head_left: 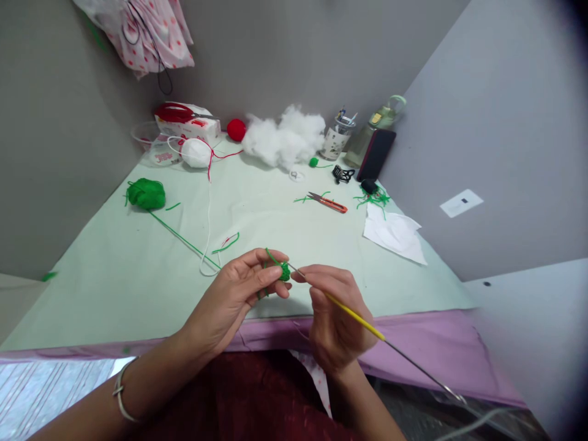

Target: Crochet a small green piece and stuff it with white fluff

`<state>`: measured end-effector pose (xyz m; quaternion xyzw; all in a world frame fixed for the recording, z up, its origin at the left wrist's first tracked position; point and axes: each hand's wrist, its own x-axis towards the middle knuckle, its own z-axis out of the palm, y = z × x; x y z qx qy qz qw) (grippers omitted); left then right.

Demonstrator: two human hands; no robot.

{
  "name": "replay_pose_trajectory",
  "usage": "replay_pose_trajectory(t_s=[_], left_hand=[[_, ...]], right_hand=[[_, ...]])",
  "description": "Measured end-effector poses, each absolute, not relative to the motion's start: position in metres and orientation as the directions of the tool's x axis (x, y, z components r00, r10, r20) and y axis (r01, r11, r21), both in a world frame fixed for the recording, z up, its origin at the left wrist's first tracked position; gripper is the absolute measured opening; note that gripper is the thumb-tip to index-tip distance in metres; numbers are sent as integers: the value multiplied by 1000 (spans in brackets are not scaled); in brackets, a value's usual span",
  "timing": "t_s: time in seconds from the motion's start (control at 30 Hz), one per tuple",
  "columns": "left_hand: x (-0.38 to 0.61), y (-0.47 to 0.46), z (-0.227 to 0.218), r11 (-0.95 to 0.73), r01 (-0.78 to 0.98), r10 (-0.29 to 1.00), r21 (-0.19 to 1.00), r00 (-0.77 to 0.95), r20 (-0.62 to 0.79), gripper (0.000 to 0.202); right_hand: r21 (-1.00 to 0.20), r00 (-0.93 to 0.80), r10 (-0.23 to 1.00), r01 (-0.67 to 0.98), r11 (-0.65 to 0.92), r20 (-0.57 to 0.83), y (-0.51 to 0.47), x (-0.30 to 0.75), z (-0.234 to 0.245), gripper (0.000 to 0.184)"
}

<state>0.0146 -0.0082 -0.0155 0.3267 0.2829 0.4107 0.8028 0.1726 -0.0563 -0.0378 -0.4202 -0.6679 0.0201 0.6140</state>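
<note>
Between the thumb and fingers of my left hand is a small green crochet piece, with green yarn looped over the fingers. My right hand grips a crochet hook with a yellow handle and long metal ends. The hook's near tip meets the green piece; whether it sits inside a stitch cannot be made out. A green yarn strand runs from the left hand back to a green yarn ball at the table's left.
Orange thread snips lie mid-table among green scraps. At the back are white stuffing, a red ball, white yarn, red scissors on a box, a pen cup, a bottle and a phone. White paper lies right.
</note>
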Motion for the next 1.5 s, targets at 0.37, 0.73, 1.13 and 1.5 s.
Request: replay_pose_trajectory(t_s=[0.37,0.73,1.13,1.5], left_hand=[[12,-8,-19,459,-467,841,756,503,-200,7],[11,-10,-18,465,-450,832,762,518,-201,3],[11,-10,-16,460,-431,835,776,507,-214,5],[12,-10,-14,455,-399,832,796,510,-220,8]], right_hand=[[-674,278,617,394,625,736,-54,169,-32,28],[-695,242,660,390,604,711,-56,171,-32,26],[-672,210,653,411,616,728,-56,172,-34,29],[-533,104,573,529,660,813,-56,173,-41,30]])
